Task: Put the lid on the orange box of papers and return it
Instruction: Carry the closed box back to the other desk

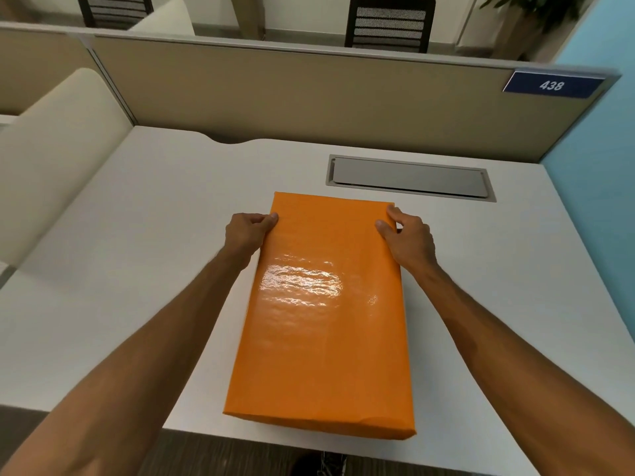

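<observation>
- Readable writing: I see one blue number plate (552, 84) at 1 o'clock on the top rail of the partition, with white digits "438". I find no print or label on the box.
- Surface: a white desk (137, 255) with a grey cable hatch (410, 177) let into it at 12 to 1 o'clock, just beyond the box.
- Room: a beige partition (292, 94) closes the far edge of the desk. Two dark slatted chairs (388, 24) stand behind it. A light blue wall (598, 139) lies at 2 o'clock; a cream panel (58, 139) stands at 10 o'clock.
- Task item: the orange box (323, 310) sits in the centre of the desk, lid on, glossy top face up. Its near end overhangs the desk's front edge at 6 o'clock.
- Orientation: the long axis runs from 6 o'clock to 12 o'clock, leaning slightly left at the far end.
- Left hand (245, 231): curled against the far left edge of the box, thumb on top, gripping it.
- Right hand (407, 235): curled against the far right edge, thumb on top, gripping it.
</observation>
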